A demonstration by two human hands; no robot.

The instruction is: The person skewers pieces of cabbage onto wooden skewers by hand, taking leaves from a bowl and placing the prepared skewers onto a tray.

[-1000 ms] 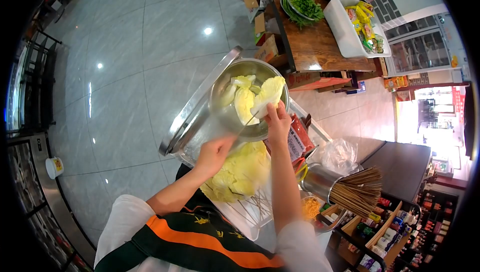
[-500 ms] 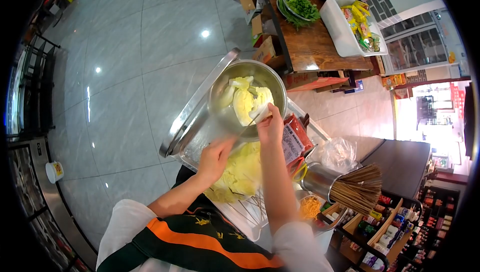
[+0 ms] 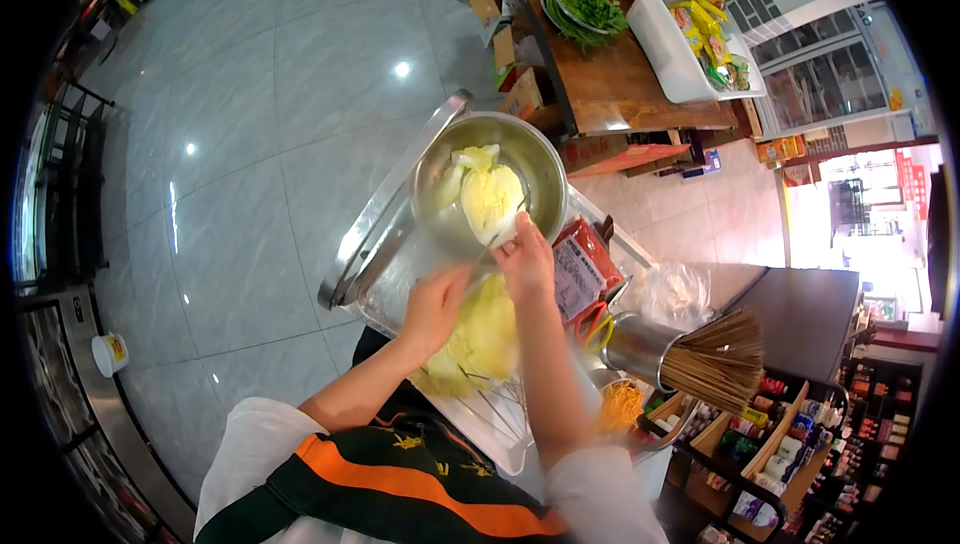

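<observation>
Metal counter [image 3: 388, 289], edged along one side by a raised rail [image 3: 382, 206]; a strip of dull steel left uncovered beside it. Round steel bowl [image 3: 543, 166] set at the far end, inside the rail. White tray [image 3: 514, 458] placed at the near end, close to the body. Red packet [image 3: 588, 256] laid just beside the bowl, its pale label turned up; what it is borne by underneath cannot be told.

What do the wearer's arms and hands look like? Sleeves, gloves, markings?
Left hand and right hand: no gloves. Forearms bare, no watch visible. White short sleeves. Dark garment across the front, with orange stripe and yellow markings.
</observation>
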